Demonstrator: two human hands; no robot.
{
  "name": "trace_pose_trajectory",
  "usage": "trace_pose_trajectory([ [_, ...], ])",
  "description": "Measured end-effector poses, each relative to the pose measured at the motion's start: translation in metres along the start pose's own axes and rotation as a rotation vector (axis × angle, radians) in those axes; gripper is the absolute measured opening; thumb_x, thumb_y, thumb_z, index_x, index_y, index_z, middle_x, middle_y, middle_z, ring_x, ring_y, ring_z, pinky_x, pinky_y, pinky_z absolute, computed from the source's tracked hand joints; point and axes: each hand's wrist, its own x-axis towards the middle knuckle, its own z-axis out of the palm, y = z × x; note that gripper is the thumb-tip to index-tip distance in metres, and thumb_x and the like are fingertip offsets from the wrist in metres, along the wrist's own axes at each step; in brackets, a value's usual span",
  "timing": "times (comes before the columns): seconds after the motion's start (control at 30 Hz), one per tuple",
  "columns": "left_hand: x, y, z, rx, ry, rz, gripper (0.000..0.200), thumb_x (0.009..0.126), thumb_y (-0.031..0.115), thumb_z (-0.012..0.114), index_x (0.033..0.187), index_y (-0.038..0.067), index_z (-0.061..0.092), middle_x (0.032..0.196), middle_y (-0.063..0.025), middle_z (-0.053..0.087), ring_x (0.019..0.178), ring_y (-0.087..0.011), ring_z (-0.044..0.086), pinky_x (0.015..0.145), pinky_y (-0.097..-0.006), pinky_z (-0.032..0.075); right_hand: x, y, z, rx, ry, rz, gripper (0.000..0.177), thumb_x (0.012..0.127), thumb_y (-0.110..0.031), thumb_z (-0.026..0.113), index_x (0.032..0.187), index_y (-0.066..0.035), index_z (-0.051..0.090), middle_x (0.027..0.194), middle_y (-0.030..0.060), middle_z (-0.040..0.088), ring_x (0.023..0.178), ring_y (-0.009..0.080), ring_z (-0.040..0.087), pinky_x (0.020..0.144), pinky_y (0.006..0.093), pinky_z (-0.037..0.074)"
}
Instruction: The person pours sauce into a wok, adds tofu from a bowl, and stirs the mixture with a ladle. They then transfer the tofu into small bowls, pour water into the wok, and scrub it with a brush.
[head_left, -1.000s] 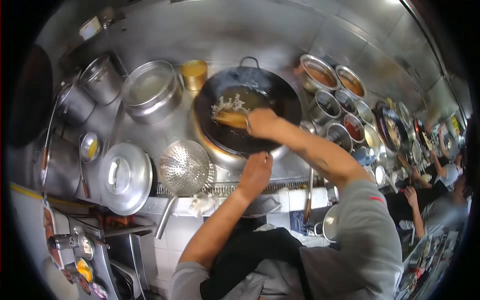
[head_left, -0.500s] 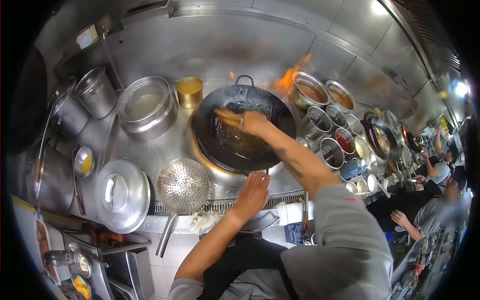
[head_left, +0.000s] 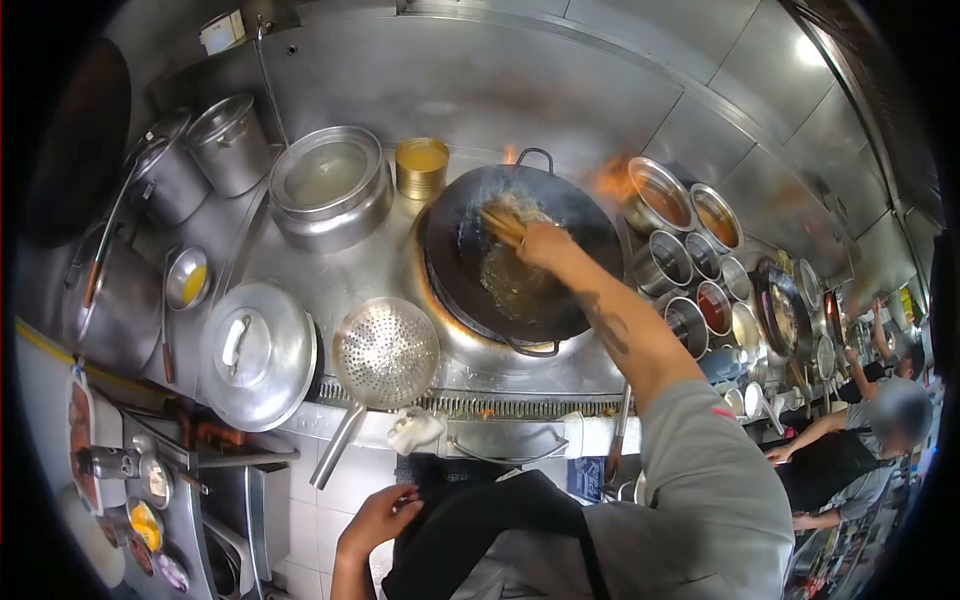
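Observation:
My right hand [head_left: 546, 246] grips a bamboo wok brush [head_left: 505, 224], its bristles down inside the black wok [head_left: 590, 220]. Murky liquid pools at the bottom of the wok, and some steam rises near the brush. The wok sits on a round burner, with a loop handle at its near and far sides. In front of the stove, close to the black apron [head_left: 480, 540], is my left hand [head_left: 382, 518], loosely bent with its fingers apart and nothing seen in it.
A perforated strainer [head_left: 386, 352], a pot lid [head_left: 258, 350] and a white cloth [head_left: 416, 430] lie along the stove's front. Behind stand a steel pot [head_left: 330, 215] and a yellow-filled can [head_left: 421, 170]. Flames [head_left: 615, 182] flare beside several sauce pots. Co-workers [head_left: 850, 440] stand at right.
My left hand has left the wok's near handle and moved down and left towards the apron. The brush has shifted within the wok. The camera view has swung a little.

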Motion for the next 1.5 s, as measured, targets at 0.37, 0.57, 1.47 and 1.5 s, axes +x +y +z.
trace_pose_trajectory([
  [0.37, 0.012, 0.048, -0.014, 0.075, 0.31, 0.14, 0.026, 0.087, 0.016, 0.064, 0.102, -0.006, 0.063, 0.09, -0.018, 0.067, 0.076, -0.026, 0.066, 0.065, -0.0318, 0.052, -0.009, 0.019, 0.003, 0.093, 0.118, 0.017, 0.046, 0.081, -0.045, 0.06, 0.09, -0.001, 0.069, 0.096, 0.0201, 0.068, 0.088, 0.035, 0.067, 0.078, 0.0439, 0.053],
  [0.57, 0.133, 0.148, 0.057, 0.385, 0.144, 0.734, 0.035, 0.082, 0.01, 0.064, 0.112, -0.005, 0.057, 0.108, -0.0224, 0.059, 0.104, -0.0389, 0.055, 0.092, -0.0442, 0.042, -0.105, -0.003, 0.021, 0.059, -0.128, 0.066, 0.035, 0.077, -0.031, 0.059, 0.088, 0.0, 0.069, 0.087, 0.0234, 0.067, 0.086, 0.0375, 0.067, 0.08, 0.0449, 0.053],
  [1.47, 0.259, 0.135, 0.114, 0.592, 0.404, 0.9, 0.01, 0.082, 0.014, 0.059, 0.075, 0.008, 0.054, 0.074, -0.0077, 0.056, 0.074, -0.0266, 0.055, 0.068, -0.0401, 0.038, -0.03, 0.081, 0.04, 0.024, 0.099, 0.058, 0.041, 0.079, -0.039, 0.065, 0.09, 0.0, 0.067, 0.079, 0.0216, 0.067, 0.076, 0.0374, 0.067, 0.073, 0.0447, 0.053],
  [1.5, 0.26, 0.135, 0.113, 0.579, 0.407, 0.91, 0.011, 0.082, 0.014, 0.059, 0.075, 0.008, 0.054, 0.074, -0.0077, 0.056, 0.074, -0.0268, 0.055, 0.068, -0.0401, 0.038, -0.011, 0.075, 0.032, 0.229, -0.005, 0.085, 0.04, 0.079, -0.038, 0.065, 0.089, 0.0, 0.067, 0.076, 0.0213, 0.067, 0.073, 0.0371, 0.067, 0.071, 0.0442, 0.053],
])
